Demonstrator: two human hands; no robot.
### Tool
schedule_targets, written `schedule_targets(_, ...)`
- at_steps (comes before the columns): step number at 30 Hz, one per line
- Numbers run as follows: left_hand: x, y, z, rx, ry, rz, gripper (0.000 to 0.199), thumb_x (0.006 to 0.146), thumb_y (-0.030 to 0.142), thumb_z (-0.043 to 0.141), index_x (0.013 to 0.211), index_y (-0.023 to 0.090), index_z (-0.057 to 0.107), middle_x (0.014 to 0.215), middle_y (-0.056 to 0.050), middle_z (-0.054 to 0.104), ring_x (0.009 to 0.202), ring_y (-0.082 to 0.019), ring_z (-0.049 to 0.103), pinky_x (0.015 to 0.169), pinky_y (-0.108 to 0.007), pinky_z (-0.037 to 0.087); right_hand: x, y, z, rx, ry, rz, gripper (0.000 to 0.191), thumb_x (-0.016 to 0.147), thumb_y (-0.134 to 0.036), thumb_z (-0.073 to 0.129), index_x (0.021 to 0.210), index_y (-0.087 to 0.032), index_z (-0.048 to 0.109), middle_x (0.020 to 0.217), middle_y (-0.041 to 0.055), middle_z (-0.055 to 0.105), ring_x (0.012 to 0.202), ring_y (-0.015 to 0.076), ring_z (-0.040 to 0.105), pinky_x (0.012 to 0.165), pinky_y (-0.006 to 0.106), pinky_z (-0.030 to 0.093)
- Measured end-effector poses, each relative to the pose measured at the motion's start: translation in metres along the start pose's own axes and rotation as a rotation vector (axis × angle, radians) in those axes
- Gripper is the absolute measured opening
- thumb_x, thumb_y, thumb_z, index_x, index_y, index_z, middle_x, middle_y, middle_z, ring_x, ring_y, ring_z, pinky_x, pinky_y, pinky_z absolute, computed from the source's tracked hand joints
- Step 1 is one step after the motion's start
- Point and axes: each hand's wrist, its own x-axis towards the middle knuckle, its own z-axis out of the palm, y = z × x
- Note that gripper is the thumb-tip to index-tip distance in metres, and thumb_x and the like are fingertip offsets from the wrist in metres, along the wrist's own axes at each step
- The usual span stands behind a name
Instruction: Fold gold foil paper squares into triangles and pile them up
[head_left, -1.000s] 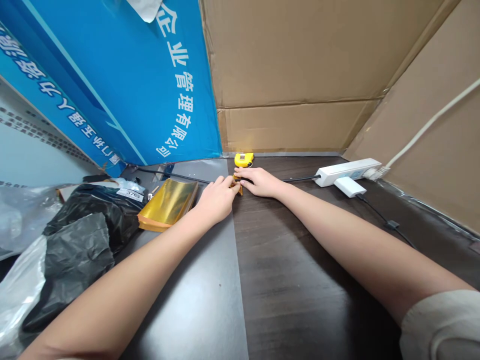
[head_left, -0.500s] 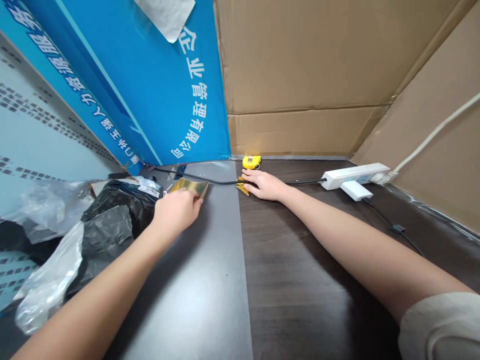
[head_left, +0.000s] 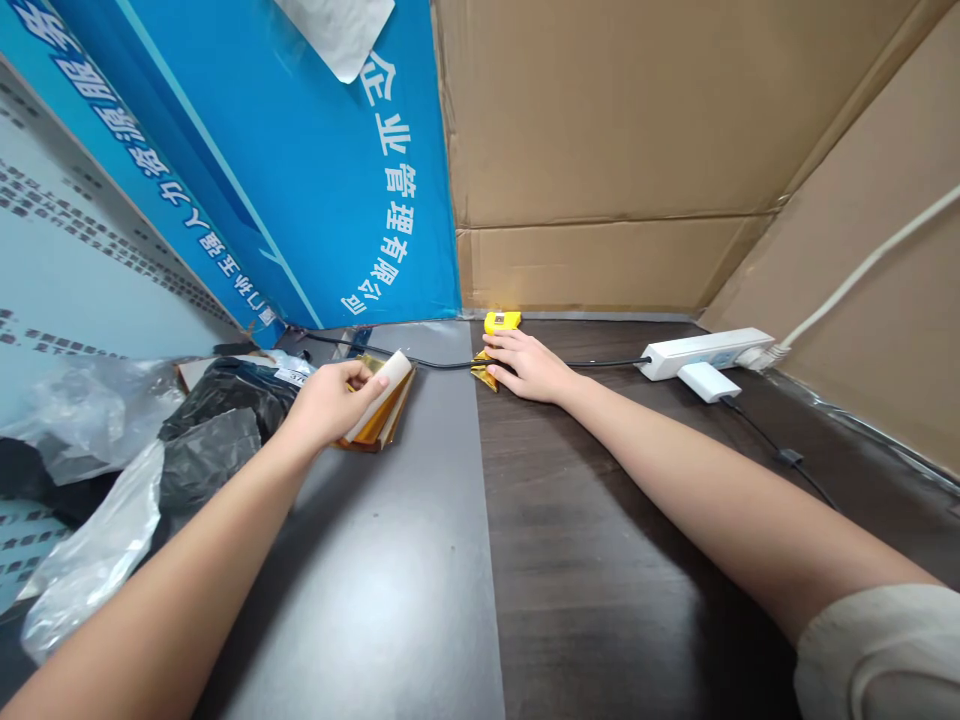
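Note:
My left hand is closed on a gold packet, thumb on its pale upper edge, with layered amber sheets fanned below. It is on the left, over the grey strip of the table. Near the middle my right hand lies flat with its fingers spread, over a black cable and beside a small piece of yellow material that shows under the fingertips. Just behind that hand sits a yellow tape measure.
A white power strip with a white adapter lies at the right. Black and clear plastic bags are heaped at the left. Behind stand a blue printed panel and cardboard walls.
My left hand has shifted slightly left and turned, and the gold packet has tilted up so its pale edge and layers show. My right hand has stayed in place.

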Motion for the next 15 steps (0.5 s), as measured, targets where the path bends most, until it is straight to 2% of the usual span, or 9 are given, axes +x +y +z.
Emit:
schedule_targets(3, -0.002, -0.001, -0.009, -0.025, 0.036, 0.012, 0.042, 0.081, 0.056, 0.051, 0.084, 0.019, 0.070, 0.076, -0.003, 0.071, 0.068, -0.020, 0.062, 0.059, -0.027, 0.038, -0.001, -0.003, -0.003, 0.058, 0.042, 0.007, 0.037, 0.097, -0.030, 0.053, 0.123, -0.013, 0.073, 0.145, 0.0168, 0.060, 0.141, 0.0340, 0.049, 0.119, 0.060, 0.036)
schedule_targets(5, -0.009, 0.003, -0.019, -0.058, 0.099, 0.068, 0.037, 0.082, 0.054, 0.053, 0.082, 0.020, 0.067, 0.071, -0.002, 0.067, 0.065, -0.019, 0.058, 0.059, -0.027, 0.037, -0.001, -0.009, -0.007, 0.110, 0.083, 0.021, 0.035, 0.096, -0.030, 0.054, 0.121, -0.014, 0.073, 0.142, 0.0165, 0.062, 0.140, 0.0335, 0.051, 0.121, 0.059, 0.034)
schedule_targets(7, -0.018, 0.010, -0.030, -0.147, 0.191, 0.197, 0.034, 0.083, 0.052, 0.057, 0.079, 0.020, 0.065, 0.068, -0.001, 0.064, 0.063, -0.017, 0.056, 0.058, -0.027, 0.038, 0.001, -0.020, -0.013, 0.176, 0.121, 0.038, 0.038, 0.097, -0.034, 0.055, 0.125, -0.015, 0.071, 0.141, 0.0168, 0.062, 0.140, 0.0335, 0.050, 0.121, 0.059, 0.032)
schedule_targets(9, -0.027, 0.018, -0.037, -0.314, 0.286, 0.368, 0.028, 0.085, 0.048, 0.062, 0.085, 0.020, 0.065, 0.076, -0.001, 0.066, 0.067, -0.016, 0.057, 0.062, -0.026, 0.042, 0.004, -0.036, -0.019, 0.260, 0.136, 0.046, 0.047, 0.097, -0.043, 0.057, 0.135, -0.017, 0.065, 0.144, 0.0170, 0.060, 0.138, 0.0324, 0.052, 0.118, 0.057, 0.037)
schedule_targets(12, -0.036, 0.029, -0.033, -0.638, 0.305, 0.536, 0.024, 0.089, 0.043, 0.068, 0.087, 0.020, 0.060, 0.079, -0.001, 0.063, 0.070, -0.014, 0.058, 0.066, -0.026, 0.046, 0.008, -0.062, -0.026, 0.471, 0.092, 0.041, 0.065, 0.097, -0.058, 0.056, 0.150, -0.021, 0.048, 0.143, 0.0167, 0.059, 0.122, 0.0258, 0.063, 0.099, 0.045, 0.055)
schedule_targets(13, -0.037, 0.031, -0.029, -0.703, 0.285, 0.580, 0.022, 0.090, 0.040, 0.069, 0.089, 0.020, 0.061, 0.083, -0.001, 0.064, 0.074, -0.014, 0.060, 0.070, -0.026, 0.048, 0.008, -0.069, -0.028, 0.621, 0.058, 0.044, 0.069, 0.093, -0.062, 0.060, 0.148, -0.020, 0.050, 0.135, 0.0169, 0.063, 0.115, 0.0252, 0.066, 0.093, 0.043, 0.057)
schedule_targets(15, -0.039, 0.034, -0.019, -0.748, 0.256, 0.703, 0.017, 0.090, 0.035, 0.070, 0.090, 0.020, 0.063, 0.091, -0.003, 0.067, 0.085, -0.016, 0.063, 0.081, -0.029, 0.050, 0.004, -0.080, -0.030, 0.750, 0.025, 0.035, 0.071, 0.089, -0.068, 0.063, 0.139, -0.018, 0.058, 0.117, 0.0132, 0.068, 0.101, 0.0224, 0.067, 0.086, 0.038, 0.057)
